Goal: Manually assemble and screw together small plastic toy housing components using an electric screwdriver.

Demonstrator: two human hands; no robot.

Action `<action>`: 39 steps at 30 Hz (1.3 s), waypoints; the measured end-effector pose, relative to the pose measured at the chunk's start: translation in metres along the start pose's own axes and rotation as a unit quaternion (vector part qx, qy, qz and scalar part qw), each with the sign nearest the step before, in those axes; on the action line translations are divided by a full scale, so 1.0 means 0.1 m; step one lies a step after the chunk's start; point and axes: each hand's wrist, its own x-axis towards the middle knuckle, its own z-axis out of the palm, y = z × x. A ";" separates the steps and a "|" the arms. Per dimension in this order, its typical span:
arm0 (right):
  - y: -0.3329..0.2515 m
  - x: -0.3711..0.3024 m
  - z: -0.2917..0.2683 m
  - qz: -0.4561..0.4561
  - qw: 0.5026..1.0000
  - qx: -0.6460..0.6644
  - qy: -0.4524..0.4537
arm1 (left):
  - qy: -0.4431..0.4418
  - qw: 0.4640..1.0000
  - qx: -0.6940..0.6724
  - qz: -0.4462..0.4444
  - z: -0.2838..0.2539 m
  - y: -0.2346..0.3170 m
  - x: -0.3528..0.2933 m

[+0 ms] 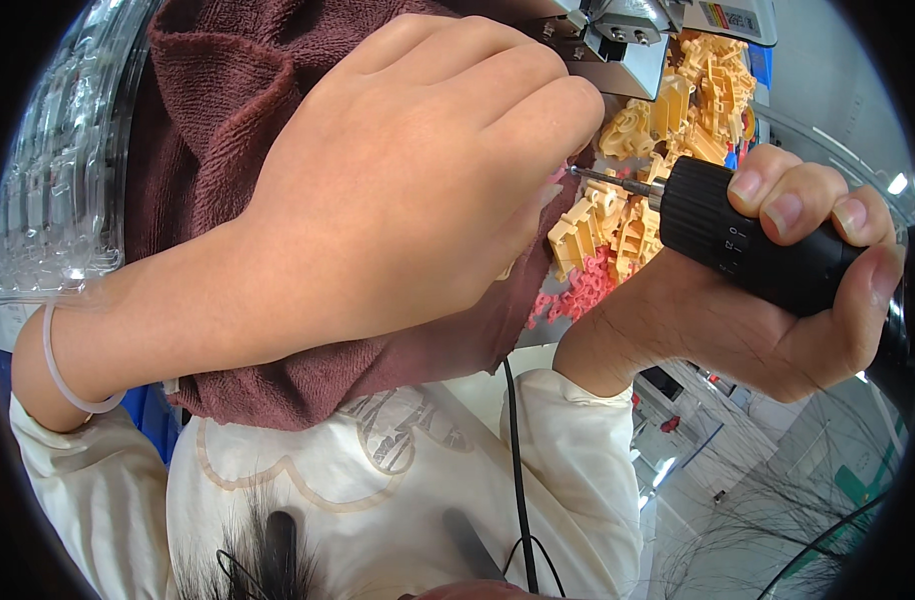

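My left hand point(418, 170) is closed over the maroon towel point(218, 100), its back hiding most of what it grips. A sliver of pink shows by its fingertips and a bit of yellow under its edge. In my right hand point(768, 290) is a black electric screwdriver point(748, 235), fingers wrapped round its body. The thin metal bit point(618, 181) points left, with its tip right beside my left fingers; a small bright thing sits at that tip. Whether the tip touches the held piece is hidden.
Yellow plastic parts point(713, 90) lie heaped beyond the bit, with small pink pieces point(583, 290) nearer me. A metal device point(628, 50) stands at the top. Clear plastic trays point(78, 150) are stacked on the left. A black cable point(518, 470) runs down my front.
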 end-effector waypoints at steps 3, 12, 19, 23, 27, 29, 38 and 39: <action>0.00 -0.02 0.02 -0.009 1.000 0.005 -0.010 | 0.007 1.000 0.004 0.005 0.01 -0.01 -0.01; -0.07 -0.01 0.03 -0.027 0.983 -0.099 -0.154 | 0.014 0.999 0.041 0.020 0.00 -0.02 -0.04; 0.00 0.01 -0.14 -0.027 0.988 -0.021 -0.152 | 0.013 0.999 0.029 0.009 -0.01 -0.02 -0.02; -0.02 0.12 -0.18 0.012 0.982 -0.025 -0.186 | 0.015 1.000 0.019 0.007 -0.03 -0.02 -0.03; 0.09 0.07 -0.08 -0.016 0.992 0.000 -0.129 | 0.028 0.997 0.034 0.060 -0.03 -0.05 -0.04; 0.12 0.04 -0.01 -0.032 0.994 0.014 -0.099 | 0.032 0.996 0.039 0.076 -0.03 -0.06 -0.04; 0.21 -0.03 -0.01 -0.016 0.998 -0.021 -0.050 | -0.045 0.999 -0.017 -0.008 -0.11 0.04 0.05; 0.23 -0.03 -0.04 -0.010 1.000 -0.010 -0.013 | -0.038 0.999 -0.025 -0.003 -0.10 0.04 0.05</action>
